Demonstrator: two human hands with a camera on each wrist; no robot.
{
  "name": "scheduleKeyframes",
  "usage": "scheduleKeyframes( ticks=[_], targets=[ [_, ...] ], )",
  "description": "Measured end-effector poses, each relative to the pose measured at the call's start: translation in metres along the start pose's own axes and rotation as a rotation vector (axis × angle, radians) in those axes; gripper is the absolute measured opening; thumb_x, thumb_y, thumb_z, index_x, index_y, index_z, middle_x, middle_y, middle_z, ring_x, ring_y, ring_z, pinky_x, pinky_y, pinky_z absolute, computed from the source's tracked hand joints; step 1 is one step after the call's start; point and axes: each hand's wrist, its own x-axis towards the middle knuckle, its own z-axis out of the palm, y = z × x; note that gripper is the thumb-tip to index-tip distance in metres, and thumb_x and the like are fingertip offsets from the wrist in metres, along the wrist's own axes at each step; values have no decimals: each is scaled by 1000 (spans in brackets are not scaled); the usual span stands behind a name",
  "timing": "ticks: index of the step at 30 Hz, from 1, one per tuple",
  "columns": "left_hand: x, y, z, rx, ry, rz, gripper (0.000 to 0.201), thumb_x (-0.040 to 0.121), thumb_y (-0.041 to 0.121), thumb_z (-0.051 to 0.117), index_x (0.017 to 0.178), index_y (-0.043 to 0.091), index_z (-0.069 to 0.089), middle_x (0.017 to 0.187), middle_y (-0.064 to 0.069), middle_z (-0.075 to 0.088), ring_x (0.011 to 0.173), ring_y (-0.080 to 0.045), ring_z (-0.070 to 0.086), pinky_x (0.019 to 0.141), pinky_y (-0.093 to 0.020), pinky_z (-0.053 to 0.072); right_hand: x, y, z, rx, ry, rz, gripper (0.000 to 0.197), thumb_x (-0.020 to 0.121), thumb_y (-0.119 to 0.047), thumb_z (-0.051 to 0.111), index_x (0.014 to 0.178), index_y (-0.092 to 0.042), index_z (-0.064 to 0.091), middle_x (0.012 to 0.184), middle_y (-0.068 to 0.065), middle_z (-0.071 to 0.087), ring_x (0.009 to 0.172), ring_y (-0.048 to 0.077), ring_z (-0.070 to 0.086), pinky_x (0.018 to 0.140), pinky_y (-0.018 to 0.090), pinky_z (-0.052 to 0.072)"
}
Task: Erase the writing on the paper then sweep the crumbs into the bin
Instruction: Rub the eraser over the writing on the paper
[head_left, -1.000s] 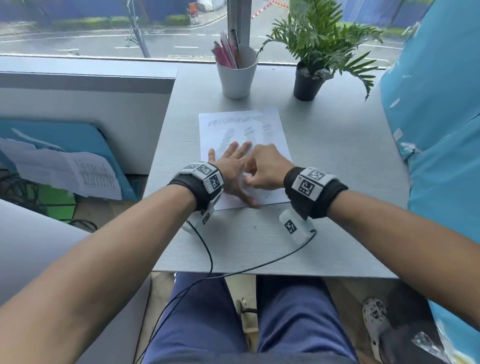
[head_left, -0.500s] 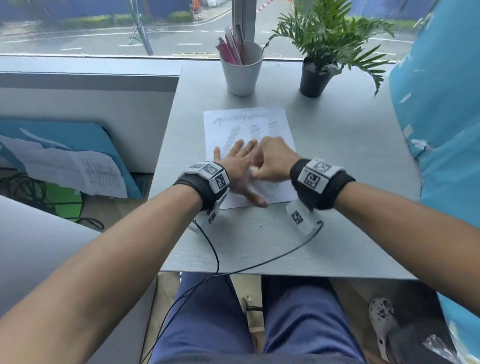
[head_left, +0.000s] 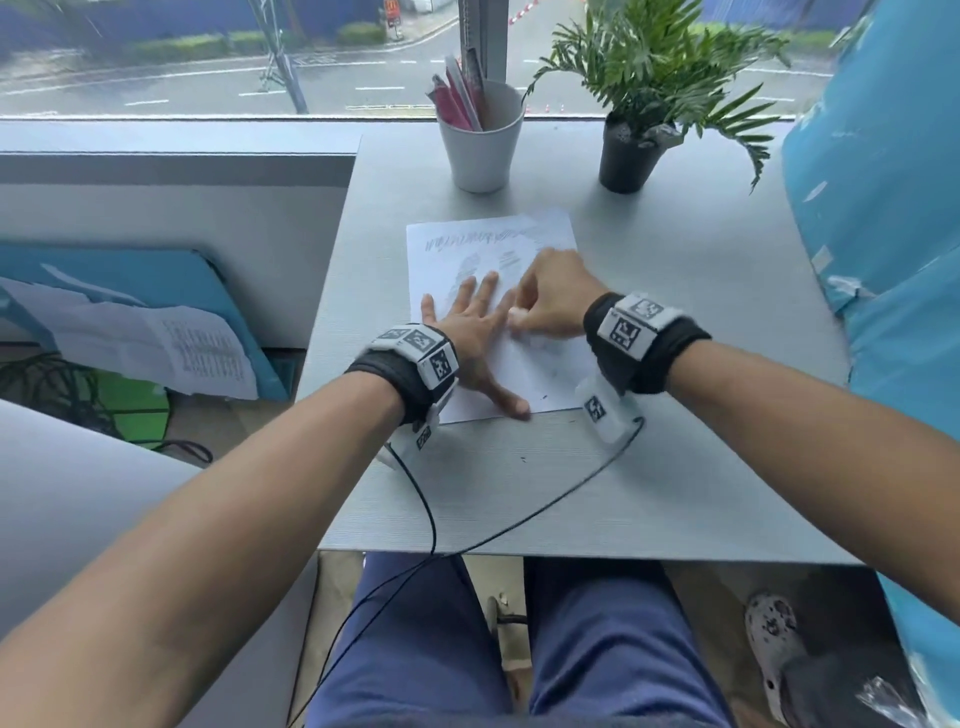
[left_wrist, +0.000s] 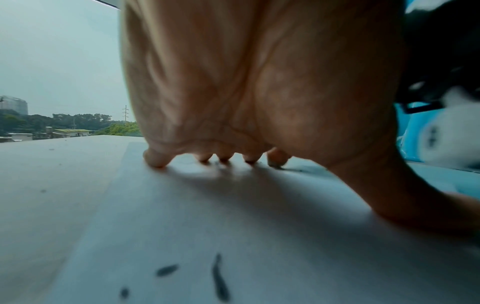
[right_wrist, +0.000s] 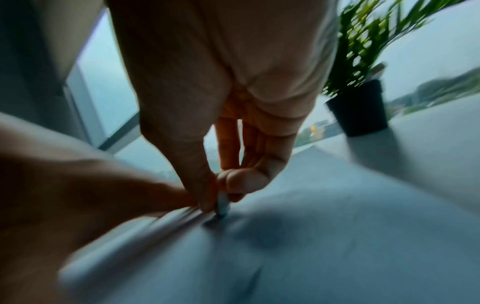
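Mid-erase, with plenty of pencil scribble left along the far part of the thin white sheet of paper (head_left: 540, 364), lying flat near the middle of the grey table (head_left: 675, 467), below the white cup of pens (head_left: 480, 140) and the black-potted green plant (head_left: 631, 156).

Left hand (head_left: 470, 338) palm down on the sheet's left half, fingers (left_wrist: 155, 158) straight and fanned apart, tips pressing the paper, thumb stretched toward the near edge. Right hand (head_left: 556, 299) just beside it, touching it, fingers (right_wrist: 233, 183) curled and pinched with the thumb round a small pale eraser (right_wrist: 223, 202), its tip on the paper; blurred in the right wrist view, so probably a stub, shape hard to tell. A shallow ridge in the sheet beside the eraser.

Handling, as a judgement: light, limp, easily creased and torn, and free to slide on the smooth table. Best anchored by flat pressure close to the rubbing spot, not pinched or lifted; short strokes away from the holding hand to avoid buckling. Eraser small and grippy, best held low near its tip.

Dark eraser crumbs (left_wrist: 218, 275) scattered on the near part of the sheet and a few on the table (head_left: 523, 459); tiny and loose, so a gentle sweep with the hand's edge. No bin in view.
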Motion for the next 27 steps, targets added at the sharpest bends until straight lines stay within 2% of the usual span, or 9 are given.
scheduleKeyframes(
  ticks=[2,6,10,12,14,18,21,25,27],
  targets=[
    [3,-1,0,3,5,0,161,40,84,76,152,30,-26,157,2,-38,145,-24,-33,112,-70,-10,-5,1,3,15,-88,-25,12,72,-24,75,66,-15,72,57,-6,62,48,2,52,43,7,34],
    [1,1,-1,12,5,-12,160,41,84,76,153,28,-24,157,2,-37,146,-24,-31,112,-70,-9,11,12,-13,60,82,97,12,71,-26,76,72,-14,76,64,-1,68,57,8,60,57,16,42],
    [1,1,-1,3,1,-6,163,41,84,76,152,24,-26,156,3,-39,145,-23,-33,112,-70,-8,-3,-2,2,3,-78,-42,14,73,-23,75,72,-9,74,64,0,67,58,10,59,56,19,44],
    [0,1,-1,-22,5,-8,164,41,83,77,152,22,-26,157,5,-37,145,-21,-32,113,-69,-9,9,10,-8,70,22,66,17,70,-26,79,75,-11,77,68,1,70,62,9,62,61,18,45],
    [-2,2,0,-25,18,-19,164,41,83,77,153,20,-26,158,6,-35,146,-20,-30,114,-68,-9,13,9,-11,25,70,62,16,71,-27,76,74,-11,76,69,1,68,68,13,62,63,17,43],
    [-1,1,-2,-24,15,-7,165,42,83,77,152,18,-27,158,5,-35,146,-20,-31,114,-68,-9,1,-2,2,-35,-70,-65,15,72,-26,75,68,-12,73,59,-4,62,59,12,57,51,14,37],
    [-3,2,-3,-37,22,-10,165,41,83,77,153,19,-26,158,6,-34,146,-20,-30,114,-67,-8,17,11,-12,42,86,52,15,71,-27,77,75,-12,77,64,-3,65,64,9,60,62,16,45],
    [-2,0,-1,-33,14,4,165,41,84,76,152,19,-28,157,7,-36,145,-19,-32,114,-68,-9,-2,-2,4,-27,-68,-79,19,72,-24,73,63,-7,70,55,0,62,54,16,55,50,15,42],
    [-2,-1,-1,-38,10,7,165,41,84,76,152,20,-28,157,7,-36,145,-19,-32,114,-68,-9,8,11,-4,-34,-25,-12,19,71,-27,76,68,-8,75,65,3,70,61,16,61,57,20,43]
  ],
)
